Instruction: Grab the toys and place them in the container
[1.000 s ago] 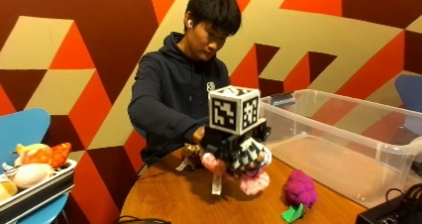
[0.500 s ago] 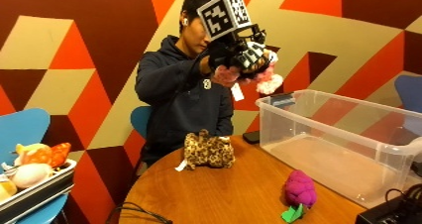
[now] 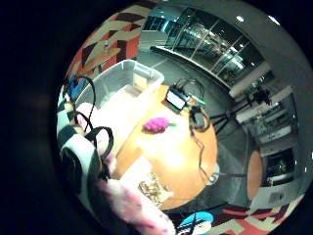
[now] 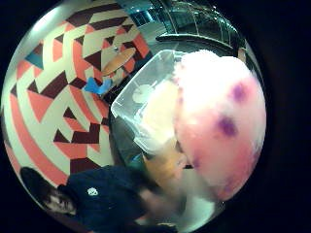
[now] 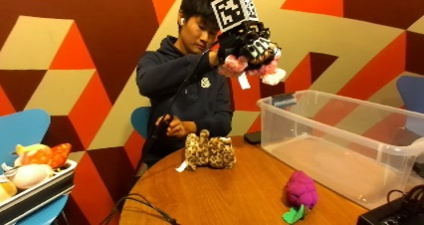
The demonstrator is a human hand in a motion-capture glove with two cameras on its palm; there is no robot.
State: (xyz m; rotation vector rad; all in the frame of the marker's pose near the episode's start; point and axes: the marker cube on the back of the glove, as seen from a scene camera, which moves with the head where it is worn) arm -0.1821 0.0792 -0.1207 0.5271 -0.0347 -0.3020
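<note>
Seated person at a round wooden table [image 5: 225, 190], with the gloved right hand [image 5: 246, 45] raised to about head height. Its fingers are curled around a pink-and-white spotted plush toy [image 5: 255, 68], which hangs below the palm, with a white tag dangling from it. The held toy is in the air, just short of the near wall of the clear plastic container [image 5: 338, 140] and above its rim level. In the thumb-side palm view the same toy [image 4: 218, 121] fills much of the field, with the container [image 4: 146, 97] beyond it. The container stands on the table's far right portion. A leopard-print plush toy [image 5: 209, 153] lies on the table in front of the person, near the bare left hand [image 5: 173, 126]. A magenta grape-shaped plush toy [image 5: 300, 191] with a green leaf lies on the table just beside the container's front wall. More soft toys sit in a tray [image 5: 36, 185] at the left edge of the outside view.
</note>
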